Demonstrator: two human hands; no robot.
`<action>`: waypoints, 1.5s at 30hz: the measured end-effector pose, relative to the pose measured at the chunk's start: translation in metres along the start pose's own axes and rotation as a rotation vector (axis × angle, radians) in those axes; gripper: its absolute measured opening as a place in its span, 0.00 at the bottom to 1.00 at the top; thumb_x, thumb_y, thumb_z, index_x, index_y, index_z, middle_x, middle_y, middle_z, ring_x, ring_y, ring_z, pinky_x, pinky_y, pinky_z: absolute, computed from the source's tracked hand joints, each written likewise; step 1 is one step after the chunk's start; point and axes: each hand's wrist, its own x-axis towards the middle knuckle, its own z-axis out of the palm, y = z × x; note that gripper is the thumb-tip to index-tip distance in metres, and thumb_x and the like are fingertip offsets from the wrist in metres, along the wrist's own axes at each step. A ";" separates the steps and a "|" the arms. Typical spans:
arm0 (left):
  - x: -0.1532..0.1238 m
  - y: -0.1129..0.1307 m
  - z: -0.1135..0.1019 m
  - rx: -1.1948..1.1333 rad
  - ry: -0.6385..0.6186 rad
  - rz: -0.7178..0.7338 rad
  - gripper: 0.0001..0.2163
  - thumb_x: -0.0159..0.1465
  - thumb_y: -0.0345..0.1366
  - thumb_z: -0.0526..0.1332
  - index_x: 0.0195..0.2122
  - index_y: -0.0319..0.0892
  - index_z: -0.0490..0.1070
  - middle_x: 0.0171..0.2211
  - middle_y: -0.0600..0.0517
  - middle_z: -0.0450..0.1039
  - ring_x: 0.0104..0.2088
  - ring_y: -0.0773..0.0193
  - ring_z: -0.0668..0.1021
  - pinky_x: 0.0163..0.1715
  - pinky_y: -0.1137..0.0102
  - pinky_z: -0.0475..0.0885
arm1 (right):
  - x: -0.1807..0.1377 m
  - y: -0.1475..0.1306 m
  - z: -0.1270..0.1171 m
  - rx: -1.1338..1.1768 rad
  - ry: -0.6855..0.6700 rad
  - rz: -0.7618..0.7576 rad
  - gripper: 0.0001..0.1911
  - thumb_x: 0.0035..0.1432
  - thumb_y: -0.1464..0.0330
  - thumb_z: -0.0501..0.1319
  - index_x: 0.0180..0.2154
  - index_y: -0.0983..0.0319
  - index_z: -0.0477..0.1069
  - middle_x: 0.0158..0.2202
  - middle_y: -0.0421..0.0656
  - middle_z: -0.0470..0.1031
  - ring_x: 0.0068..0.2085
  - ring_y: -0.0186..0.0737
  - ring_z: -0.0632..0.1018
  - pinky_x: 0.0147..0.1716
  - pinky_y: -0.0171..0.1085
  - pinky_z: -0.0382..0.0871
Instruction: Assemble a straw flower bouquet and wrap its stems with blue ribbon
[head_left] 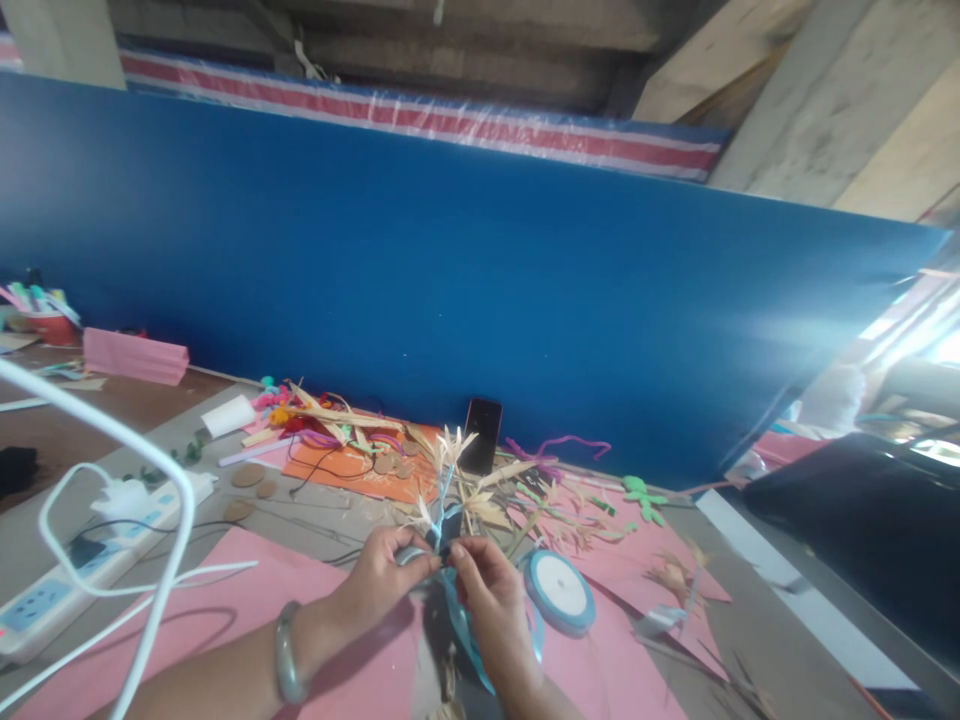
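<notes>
My left hand [382, 580], a bangle on its wrist, is closed in a pinch at the base of a small bunch of pale husk-like flowers [453, 448]. Their stems [442, 500] are wrapped in light blue. Against it, my right hand [491, 605] pinches at the same spot, and a light-blue ribbon [461, 620] hangs down beside its fingers. Exactly where the ribbon meets the stems is hidden by the fingertips. Right of my right hand lies a ribbon spool [560, 592] with a white centre and blue edge.
Pink sheets [360, 660] cover parts of the table. A phone [481, 434] leans on the blue partition [450, 280]. Husk strips lie on an orange sheet [311, 465]. At the left are a power strip [37, 612] and a looping white cable [180, 510]. A green pipe-cleaner shape [643, 498] lies right.
</notes>
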 end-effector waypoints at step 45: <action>-0.001 0.003 -0.001 -0.156 -0.187 -0.132 0.09 0.57 0.35 0.60 0.26 0.36 0.77 0.20 0.52 0.70 0.23 0.66 0.70 0.24 0.73 0.63 | 0.007 0.006 -0.004 0.301 -0.197 0.174 0.18 0.52 0.55 0.69 0.27 0.62 0.69 0.19 0.31 0.56 0.20 0.27 0.54 0.20 0.29 0.48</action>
